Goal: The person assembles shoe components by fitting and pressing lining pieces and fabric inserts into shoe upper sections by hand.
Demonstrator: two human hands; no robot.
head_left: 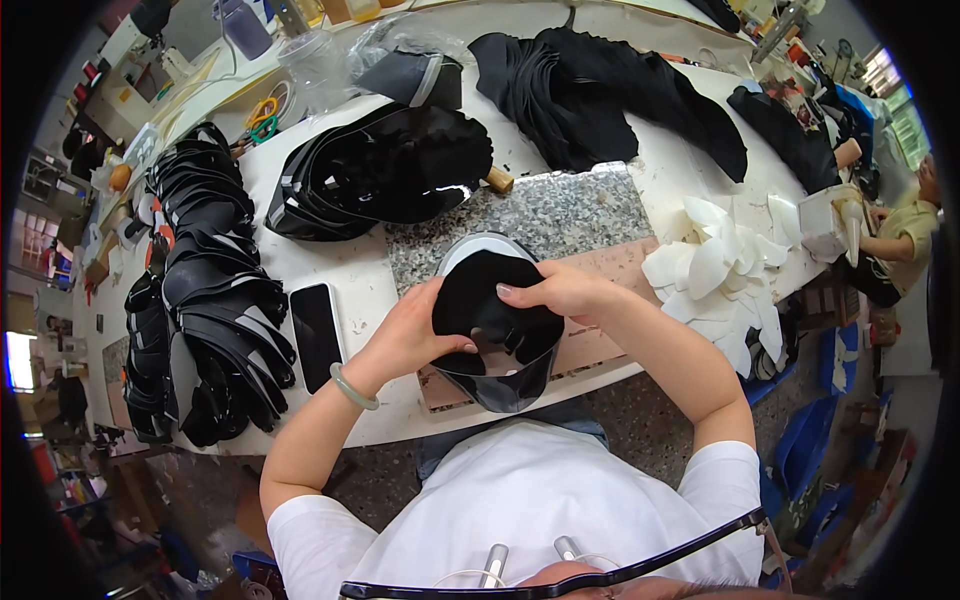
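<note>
Worktable [365, 290]; hands [408, 333] [568, 291] hold black piece [472, 290].

Passage over granite slab [575, 208], phone [317, 338] blocking left, white pieces [715, 268] right

Workshop with piled black pieces [205, 270]

Two foreground grips [405, 335] [568, 291], one phone [317, 338], one bangle [349, 393]
</note>
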